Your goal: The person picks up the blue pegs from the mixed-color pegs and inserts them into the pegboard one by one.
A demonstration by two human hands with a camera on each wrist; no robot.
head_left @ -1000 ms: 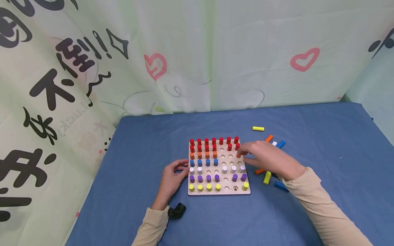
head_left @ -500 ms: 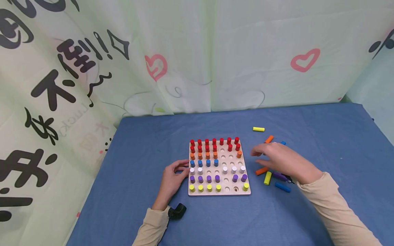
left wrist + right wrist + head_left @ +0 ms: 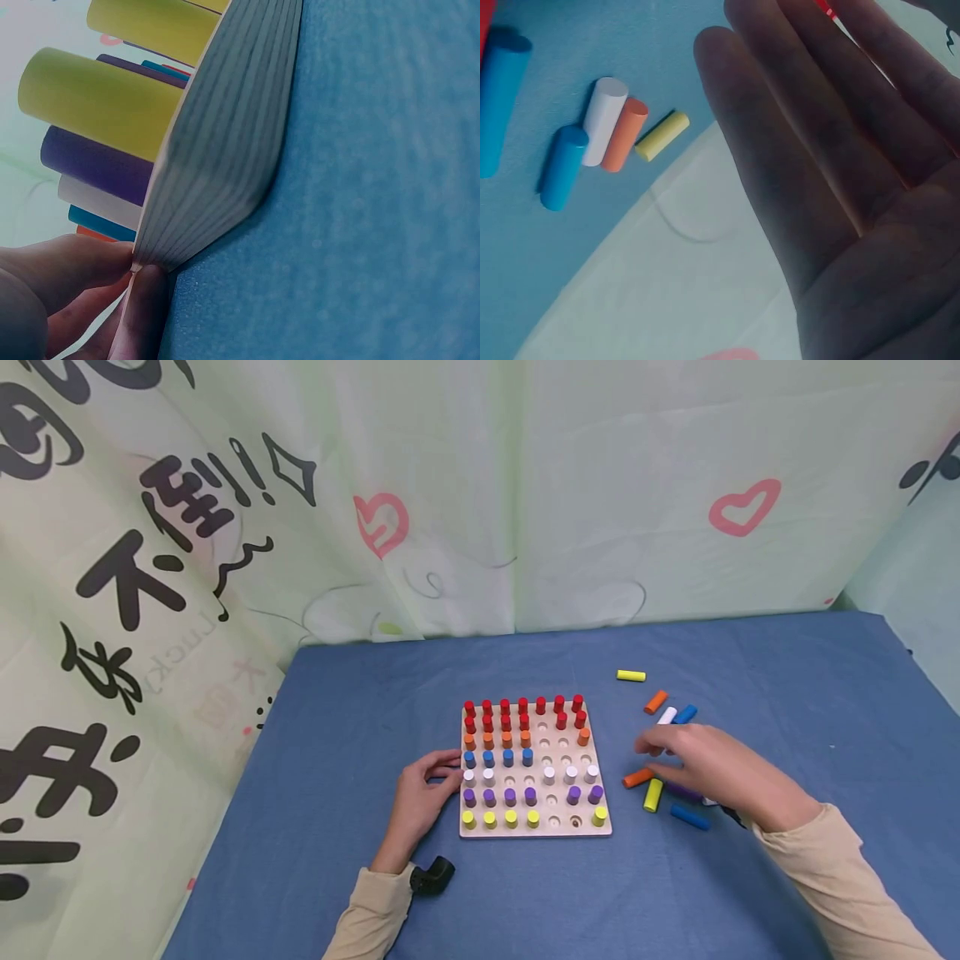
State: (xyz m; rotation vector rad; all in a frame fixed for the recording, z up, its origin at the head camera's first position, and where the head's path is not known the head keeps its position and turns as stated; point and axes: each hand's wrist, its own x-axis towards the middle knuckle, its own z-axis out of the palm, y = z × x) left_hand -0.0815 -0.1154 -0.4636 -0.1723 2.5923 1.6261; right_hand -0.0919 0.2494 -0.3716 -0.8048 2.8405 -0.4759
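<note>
A square wooden pegboard (image 3: 536, 829) lies on the blue cloth, holding rows of red, orange, blue, white, purple and yellow pegs. At its left side rests my left hand (image 3: 418, 797); thumb and fingertips touch the edge, as the left wrist view also shows. My right hand (image 3: 712, 768) hovers right of the board over loose pegs, fingers loosely bent and nothing seen in them. Near its fingertips lie an orange peg (image 3: 638, 777), a yellow peg (image 3: 652, 795) and a white peg (image 3: 667, 716). A purple peg (image 3: 681, 792) is partly hidden beneath the hand.
Other loose pegs lie around: a blue peg (image 3: 689, 817) nearer me, another blue peg (image 3: 686, 714) beside the white one, an orange peg (image 3: 656, 702), and a yellow peg (image 3: 631, 676) farthest back. A patterned curtain (image 3: 570, 527) hangs behind the table.
My right hand has let go of an orange peg in the third row's right end and moved right over the loose pegs. The left hand has stayed at the board's edge.
</note>
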